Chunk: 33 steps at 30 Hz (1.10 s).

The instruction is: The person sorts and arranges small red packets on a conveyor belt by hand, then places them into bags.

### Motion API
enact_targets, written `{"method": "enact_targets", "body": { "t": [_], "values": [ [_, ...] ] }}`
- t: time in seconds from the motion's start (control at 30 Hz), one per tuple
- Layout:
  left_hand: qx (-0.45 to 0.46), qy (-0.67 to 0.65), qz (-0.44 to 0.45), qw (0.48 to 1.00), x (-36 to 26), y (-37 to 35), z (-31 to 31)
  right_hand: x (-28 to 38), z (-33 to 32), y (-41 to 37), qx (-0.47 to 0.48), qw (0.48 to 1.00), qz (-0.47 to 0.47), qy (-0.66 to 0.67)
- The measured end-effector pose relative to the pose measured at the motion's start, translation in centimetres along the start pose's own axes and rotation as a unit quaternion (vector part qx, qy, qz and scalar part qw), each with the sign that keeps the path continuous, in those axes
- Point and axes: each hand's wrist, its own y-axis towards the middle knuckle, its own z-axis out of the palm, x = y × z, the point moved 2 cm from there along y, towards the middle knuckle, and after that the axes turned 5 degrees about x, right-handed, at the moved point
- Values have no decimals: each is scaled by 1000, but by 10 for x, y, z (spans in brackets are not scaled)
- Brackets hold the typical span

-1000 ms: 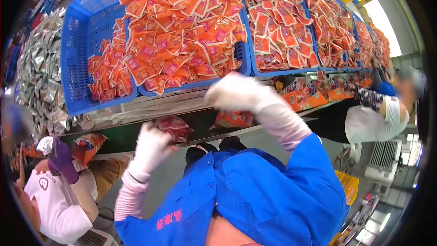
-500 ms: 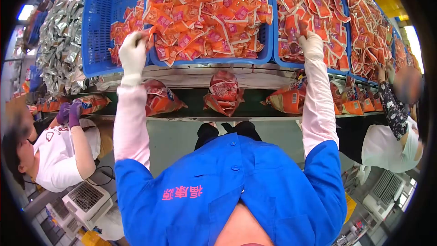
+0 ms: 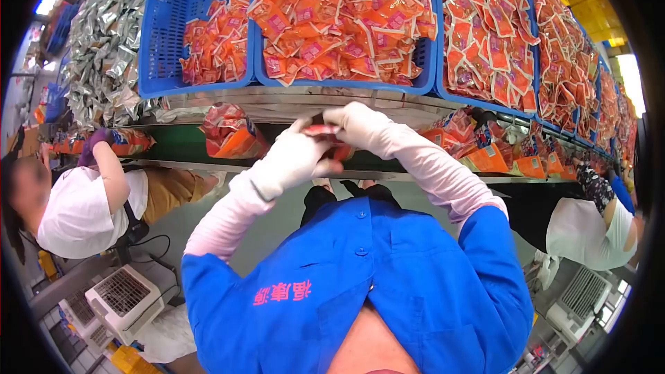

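Note:
My left hand (image 3: 287, 161), in a white glove, is bent over the green conveyor belt (image 3: 176, 140) with its fingers curled inward. Close against it is my right hand (image 3: 364, 128), also gloved, its fingers closed on a small red sachet (image 3: 321, 129). What the left fingers grip is hidden. Below both hands shows part of an orange-red bag (image 3: 341, 156), mostly covered by them. Another red bag (image 3: 232, 133) stands on the belt to the left of my hands. More red and orange bags (image 3: 485, 156) stand close together on the right.
Blue baskets (image 3: 346, 85) heaped with orange sachets (image 3: 346, 21) line the far side of the belt. Silver packets (image 3: 104, 48) are piled at the far left. One co-worker (image 3: 86, 208) is at left with a purple glove; another (image 3: 589, 225) is at right.
Both hands have come back from the sachet baskets and met over a bag on the belt. The view has shifted slightly, and the bags have moved along the belt.

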Motion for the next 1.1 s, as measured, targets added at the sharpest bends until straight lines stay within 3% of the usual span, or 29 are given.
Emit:
{"method": "enact_targets", "body": {
  "t": [0.03, 0.1, 0.3, 0.37, 0.43, 0.47, 0.5, 0.53, 0.57, 0.6, 0.63, 0.67, 0.7, 0.77, 0.8, 0.87, 0.9, 0.97, 1.0, 1.03, 1.07, 1.1],
  "values": [
    [-4, 2, 1, 1000, 4, -10, -1, -13, 15, 11, -5, 994, -2, -109],
    [92, 123, 27, 988, 16, -28, 9, 12, 23, 26, 191, 962, 66, -184],
    [40, 107, 67, 991, 12, -44, 25, -7, 130, 107, 181, 960, 101, -189],
    [160, 69, -3, 985, 17, -39, 0, -29, 144, 131, 186, 960, 131, -165],
    [165, 40, -25, 985, 17, -28, -26, -54, 148, 158, 187, 960, 140, -155],
    [194, -27, -43, 980, 22, -25, -36, -1, 85, 112, 284, 935, -6, -211],
    [237, -44, -78, 967, 22, -16, -51, 39, -3, 37, 134, 987, -75, -48],
    [169, -79, -112, 976, 34, -11, -50, 53, -61, -5, 93, 992, 76, -49],
    [100, -107, -149, 978, 51, -9, -50, 19, -90, -24, -53, 985, 114, -121],
    [21, -47, -176, 983, 64, 2, -54, -46, -106, -49, -300, 951, 64, -43],
    [-58, 16, -197, 979, 78, 18, -54, -85, -140, -78, -297, 935, 191, -31],
    [-63, 77, -231, 968, 99, 34, -45, -145, -158, -93, -238, 906, 350, 21],
    [-64, 136, -258, 954, 119, 47, -31, -208, -158, -100, -171, 898, 394, -92],
    [60, 258, -347, 900, 156, 70, 8, -257, -126, -86, -229, 859, 361, -283],
    [62, 260, -351, 897, 164, 75, 9, -268, -123, -82, -226, 861, 357, -282],
    [48, 93, -446, 889, 179, 69, 9, -290, -124, -77, -230, 884, 370, -171],
    [-49, -40, -440, 896, 186, 53, 6, -300, -128, -80, -229, 876, 388, -169],
    [-75, -21, -385, 920, 199, 34, -2, -290, -135, -97, -255, 889, 364, -112],
    [-24, 74, -381, 921, 198, 33, 4, -287, -137, -101, -294, 886, 350, -85],
    [-19, 66, -375, 924, 196, 41, 6, -240, -141, -109, -364, 873, 311, -92],
    [18, 112, -397, 911, 196, 52, 2, -242, -132, -109, -433, 879, 178, 90],
    [52, 159, -418, 893, 201, 59, 0, -168, -132, -117, -351, 878, 64, 319]
  ]
}}
